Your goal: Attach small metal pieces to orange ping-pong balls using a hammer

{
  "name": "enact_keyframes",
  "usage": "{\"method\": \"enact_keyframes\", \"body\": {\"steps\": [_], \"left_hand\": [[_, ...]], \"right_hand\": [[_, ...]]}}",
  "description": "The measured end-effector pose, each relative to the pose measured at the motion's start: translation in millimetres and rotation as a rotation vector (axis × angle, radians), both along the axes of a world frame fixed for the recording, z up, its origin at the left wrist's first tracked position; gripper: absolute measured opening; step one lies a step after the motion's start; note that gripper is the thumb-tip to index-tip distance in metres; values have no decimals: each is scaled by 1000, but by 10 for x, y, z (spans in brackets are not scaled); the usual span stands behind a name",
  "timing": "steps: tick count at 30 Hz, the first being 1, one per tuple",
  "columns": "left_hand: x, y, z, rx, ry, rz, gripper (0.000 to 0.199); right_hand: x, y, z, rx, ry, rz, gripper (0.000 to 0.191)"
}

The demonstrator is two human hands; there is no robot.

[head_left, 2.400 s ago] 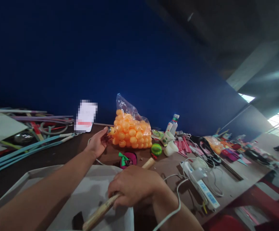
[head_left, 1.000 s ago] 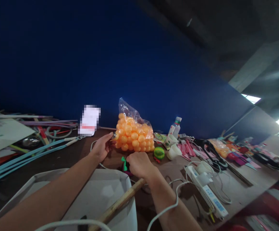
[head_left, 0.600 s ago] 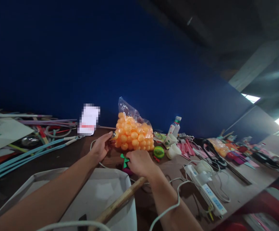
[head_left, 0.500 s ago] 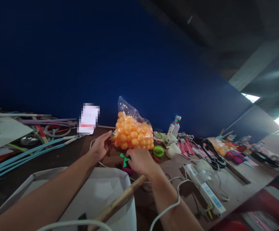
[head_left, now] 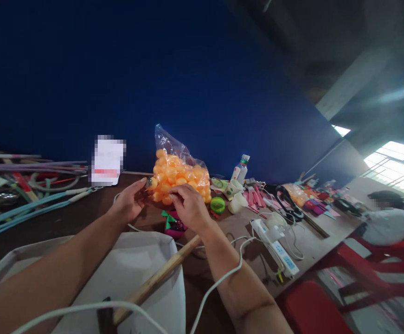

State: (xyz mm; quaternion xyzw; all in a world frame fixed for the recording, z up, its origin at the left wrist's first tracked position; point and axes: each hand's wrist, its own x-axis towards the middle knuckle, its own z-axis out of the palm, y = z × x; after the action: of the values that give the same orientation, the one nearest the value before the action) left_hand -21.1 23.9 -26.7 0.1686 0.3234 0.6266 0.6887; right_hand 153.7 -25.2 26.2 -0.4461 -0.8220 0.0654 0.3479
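A clear plastic bag of orange balls (head_left: 181,174) stands on the brown table against the blue wall. At its left side my left hand (head_left: 132,200) pinches a small orange ball with a dark, shiny top (head_left: 150,183). My right hand (head_left: 189,208) is in front of the bag, its thumb and fingertips close together; what they hold, if anything, is too small to make out. Below it lies a magenta and green item (head_left: 174,225), partly covered by that hand.
A white bin (head_left: 146,246) with a wooden stick (head_left: 160,276) is in front. White cables cross the foreground. Right of the bag are a green striped ball (head_left: 217,205), a bottle (head_left: 240,170) and a power strip (head_left: 274,246). Blue-white tubes (head_left: 41,206) lie left; red chairs (head_left: 362,269) stand right.
My right hand has lifted from the magenta and green item to the front of the bag. My left hand still pinches the small ball. The view has turned right.
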Motion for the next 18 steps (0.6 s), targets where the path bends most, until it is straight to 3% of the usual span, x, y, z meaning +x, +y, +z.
{"method": "enact_keyframes", "body": {"steps": [7, 18], "left_hand": [[14, -86, 48, 140, 47, -155, 10], [10, -83, -37, 247, 102, -341, 22]], "right_hand": [[-51, 41, -66, -39, 243, 45, 18], [-133, 139, -176, -436, 702, 62, 21]]}}
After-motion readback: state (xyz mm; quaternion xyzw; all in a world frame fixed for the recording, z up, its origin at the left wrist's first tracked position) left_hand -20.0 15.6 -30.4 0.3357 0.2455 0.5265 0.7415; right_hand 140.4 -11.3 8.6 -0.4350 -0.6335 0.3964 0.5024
